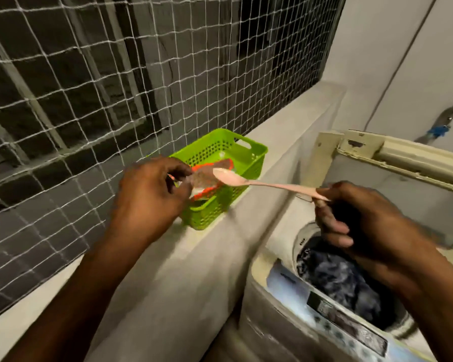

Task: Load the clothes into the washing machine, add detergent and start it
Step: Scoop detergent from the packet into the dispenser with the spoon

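Right hand point(351, 218) above drum, fingers curled round pink spoon point(259, 182) handle | spoon bowl at detergent packet point(207, 178) | left hand point(152, 189) fingers pinch packet inside green basket point(236, 158) on concrete ledge point(194, 257) | washing machine point(285, 322) beside ledge, lid point(403, 163) raised, dark clothes point(338, 278) in drum

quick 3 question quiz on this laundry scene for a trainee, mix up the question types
1. True or false: dark clothes lie inside the cream top-loading washing machine.
2. The left hand pinches an orange-edged packet above what? A) green perforated plastic basket B) blue bucket C) metal sink
3. Fill in: the right hand grips a long pink plastic ____.
Key: 1 true; 2 A; 3 spoon.
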A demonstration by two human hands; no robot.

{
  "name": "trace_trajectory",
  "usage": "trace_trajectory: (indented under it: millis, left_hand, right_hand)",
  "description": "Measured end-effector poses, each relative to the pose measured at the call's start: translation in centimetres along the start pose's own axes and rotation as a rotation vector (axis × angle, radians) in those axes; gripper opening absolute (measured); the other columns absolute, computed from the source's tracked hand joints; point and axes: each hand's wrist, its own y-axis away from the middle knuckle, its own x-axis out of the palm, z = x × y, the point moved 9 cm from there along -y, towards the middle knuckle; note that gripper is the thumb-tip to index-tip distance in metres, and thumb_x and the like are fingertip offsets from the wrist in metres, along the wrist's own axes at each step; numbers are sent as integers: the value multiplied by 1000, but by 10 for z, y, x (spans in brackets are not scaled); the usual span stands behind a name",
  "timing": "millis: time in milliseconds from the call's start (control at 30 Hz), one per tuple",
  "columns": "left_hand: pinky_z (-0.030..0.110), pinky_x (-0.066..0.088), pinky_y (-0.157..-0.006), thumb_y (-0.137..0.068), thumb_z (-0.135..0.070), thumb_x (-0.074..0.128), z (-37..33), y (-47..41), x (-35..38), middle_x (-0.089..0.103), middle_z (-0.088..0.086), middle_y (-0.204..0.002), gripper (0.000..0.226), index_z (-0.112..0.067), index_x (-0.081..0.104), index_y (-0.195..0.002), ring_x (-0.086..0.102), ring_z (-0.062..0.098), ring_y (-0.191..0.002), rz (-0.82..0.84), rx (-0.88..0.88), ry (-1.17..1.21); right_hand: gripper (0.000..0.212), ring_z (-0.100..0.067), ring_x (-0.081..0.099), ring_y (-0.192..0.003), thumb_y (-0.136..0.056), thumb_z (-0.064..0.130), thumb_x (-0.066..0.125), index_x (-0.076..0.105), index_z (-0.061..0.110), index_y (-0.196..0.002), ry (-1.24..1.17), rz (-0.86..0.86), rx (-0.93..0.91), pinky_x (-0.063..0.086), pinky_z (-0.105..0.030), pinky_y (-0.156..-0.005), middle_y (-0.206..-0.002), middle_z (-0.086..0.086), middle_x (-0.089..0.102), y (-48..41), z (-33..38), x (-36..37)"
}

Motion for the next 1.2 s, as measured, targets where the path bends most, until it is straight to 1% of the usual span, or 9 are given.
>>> trace_trajectory:
  millis: [133,233,467,600,667,900,1000,1100,1200]
  left_hand:
    - [25,49,-72,-82,-21,81,24,-13,3,71,-5,-102,30,-25,77,-111,66,9,-69,34,-6,-52]
    - [30,55,-79,-79,-22,82,33,-19,12,71,-1,-105,38,-24,75,-117,70,17,-78,84,2,-79]
    - [35,59,-79,-73,-8,75,38,-32,29,79,2,-97,37,-22,79,-107,74,22,-85,182,77,-108]
    - [26,47,-68,-70,-11,64,34,-38,36,78,4,-87,31,-19,80,-95,72,24,-80,215,101,-114]
    - [26,45,-66,-67,-18,59,32,-43,41,77,4,-81,29,-18,79,-87,71,24,-77,224,132,-112]
    - [33,50,-65,-66,1,69,44,-65,49,73,9,-74,22,-16,76,-78,69,34,-74,201,145,-224]
    - [35,52,-64,-65,2,71,50,-59,50,71,8,-74,21,-16,74,-77,68,34,-73,202,159,-231]
    - [30,44,-61,-65,2,70,56,-55,50,70,6,-74,21,-16,74,-76,67,32,-72,204,120,-225]
    - [29,42,-63,-62,1,70,56,-55,47,72,8,-75,23,-14,77,-78,67,34,-74,217,85,-250]
  right_hand:
    - [29,-14,30,-47,-98,10,54,59,7,-70,55,-27,15,23,-21,-37,-59,-9,45,-22,-1,35]
    - [25,-13,35,-47,-96,14,58,61,8,-73,122,-43,58,24,-21,-37,-62,-9,54,-35,-5,53]
    - [19,-13,48,-50,-97,19,66,71,8,-82,227,-74,41,35,-20,-41,-70,-12,68,-53,-14,78]
    - [24,-10,55,-50,-99,18,68,77,-4,-97,228,-73,18,42,-18,-43,-74,-12,73,-69,-32,92]
    - [23,-9,57,-48,-100,19,69,77,-2,-93,215,-86,2,45,-18,-44,-75,-13,73,-77,-40,99]
    - [35,-6,56,-40,-95,22,77,72,-12,-86,311,-171,-86,43,-16,-41,-70,-14,73,-95,-55,110]
    - [34,-4,54,-38,-89,27,83,73,2,-70,443,-192,-164,43,-17,-44,-60,-7,72,-98,-50,110]
    - [42,-4,58,-47,-81,39,89,73,4,-65,586,-217,-221,47,-23,-55,-55,-3,71,-98,-48,106]
    - [48,3,54,-42,-82,38,90,67,-2,-64,567,-198,-217,39,-12,-50,-43,12,62,-94,-52,100]
